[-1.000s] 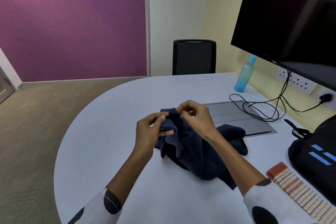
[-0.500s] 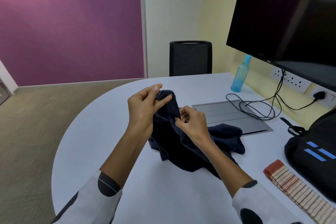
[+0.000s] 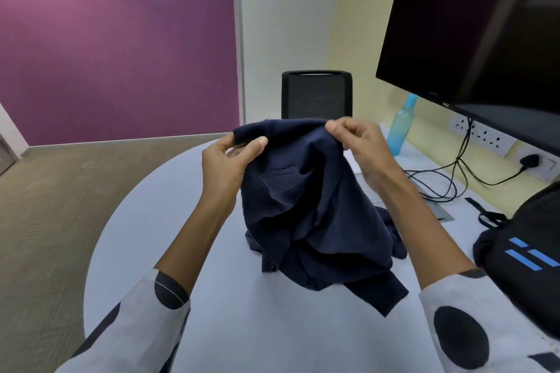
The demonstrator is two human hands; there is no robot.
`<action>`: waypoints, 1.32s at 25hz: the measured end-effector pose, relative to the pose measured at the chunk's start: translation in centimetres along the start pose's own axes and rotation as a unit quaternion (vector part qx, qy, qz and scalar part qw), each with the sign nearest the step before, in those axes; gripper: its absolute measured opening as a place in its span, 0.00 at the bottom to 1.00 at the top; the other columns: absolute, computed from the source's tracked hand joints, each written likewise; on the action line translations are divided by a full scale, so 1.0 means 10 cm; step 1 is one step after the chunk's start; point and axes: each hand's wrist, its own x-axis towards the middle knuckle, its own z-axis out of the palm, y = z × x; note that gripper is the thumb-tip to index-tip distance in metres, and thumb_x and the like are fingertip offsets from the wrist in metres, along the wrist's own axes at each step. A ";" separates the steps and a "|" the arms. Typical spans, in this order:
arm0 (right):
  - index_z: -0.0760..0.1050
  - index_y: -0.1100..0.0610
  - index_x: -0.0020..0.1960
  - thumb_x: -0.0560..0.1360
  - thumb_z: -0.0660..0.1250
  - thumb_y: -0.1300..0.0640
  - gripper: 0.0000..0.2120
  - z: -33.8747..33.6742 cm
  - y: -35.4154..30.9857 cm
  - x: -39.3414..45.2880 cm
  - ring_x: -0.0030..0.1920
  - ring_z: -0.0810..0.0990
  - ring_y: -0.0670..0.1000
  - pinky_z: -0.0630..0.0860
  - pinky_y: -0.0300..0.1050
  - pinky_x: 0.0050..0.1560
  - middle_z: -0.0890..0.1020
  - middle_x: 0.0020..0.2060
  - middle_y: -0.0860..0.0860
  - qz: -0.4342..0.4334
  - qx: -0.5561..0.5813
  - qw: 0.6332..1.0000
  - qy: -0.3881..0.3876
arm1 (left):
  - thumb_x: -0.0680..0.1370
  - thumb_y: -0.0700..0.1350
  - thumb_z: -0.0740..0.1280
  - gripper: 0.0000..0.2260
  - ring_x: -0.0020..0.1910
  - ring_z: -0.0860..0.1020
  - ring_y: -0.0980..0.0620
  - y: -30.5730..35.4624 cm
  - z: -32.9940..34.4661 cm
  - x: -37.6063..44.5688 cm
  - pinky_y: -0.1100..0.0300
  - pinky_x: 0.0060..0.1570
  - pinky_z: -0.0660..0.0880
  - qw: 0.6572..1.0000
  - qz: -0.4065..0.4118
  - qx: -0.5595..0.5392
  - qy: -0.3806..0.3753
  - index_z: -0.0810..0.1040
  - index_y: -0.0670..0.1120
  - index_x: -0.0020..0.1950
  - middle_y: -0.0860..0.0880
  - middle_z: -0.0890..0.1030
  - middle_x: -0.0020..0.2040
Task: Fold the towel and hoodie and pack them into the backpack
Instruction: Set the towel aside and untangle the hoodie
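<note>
The step in hand looks like finding the hoodie's [image 3: 315, 209] edges and opening it out so it can be laid flat for folding. To do that well, each hand should keep its pinch on a matching point along the top edge, draw the two points apart until the cloth between them is taut, and let the bulk shake loose before lowering it onto the bare part of the table [image 3: 242, 327]. Bunched layers underneath would spoil the fold, so the twisted lower part needs to hang free first.

The left hand [image 3: 230, 160] pinches a ribbed edge of the dark blue hoodie between thumb and curled fingers. The right hand [image 3: 360, 145] pinches the same upper edge further along, fingers curled, thumb and forefinger closed on the cloth. Between them the fabric is lifted, while the crumpled lower part rests on the table in front of the person.

The black backpack [image 3: 527, 257] with blue stripes sits on the table at the right edge, just beside the right forearm; whether it is open cannot be told. The towel is not in view
</note>
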 end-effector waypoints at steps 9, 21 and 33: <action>0.82 0.59 0.39 0.77 0.67 0.56 0.10 0.09 0.14 0.02 0.33 0.74 0.43 0.71 0.39 0.36 0.79 0.30 0.48 0.090 -0.108 0.981 -0.137 | 0.76 0.34 0.65 0.13 0.36 0.82 0.48 0.03 0.29 -0.11 0.58 0.39 0.81 0.988 -0.016 0.058 -0.143 0.71 0.44 0.59 0.44 0.80 0.43; 0.77 0.51 0.51 0.68 0.73 0.42 0.17 0.32 0.47 -0.47 0.45 0.76 0.42 0.69 0.37 0.47 0.78 0.45 0.45 -0.007 -0.151 0.987 0.049 | 0.68 0.56 0.75 0.20 0.30 0.65 0.55 -0.07 0.33 0.08 0.60 0.33 0.64 0.919 0.150 0.329 -0.158 0.68 0.46 0.33 0.53 0.68 0.29; 0.79 0.49 0.45 0.70 0.67 0.60 0.07 -0.48 0.94 -0.52 0.55 0.77 0.60 0.74 0.49 0.51 0.77 0.50 0.55 0.329 -0.433 0.832 0.110 | 0.75 0.51 0.71 0.17 0.30 0.67 0.57 0.05 0.02 0.09 0.63 0.32 0.66 0.936 0.212 0.276 -0.050 0.68 0.42 0.37 0.50 0.70 0.30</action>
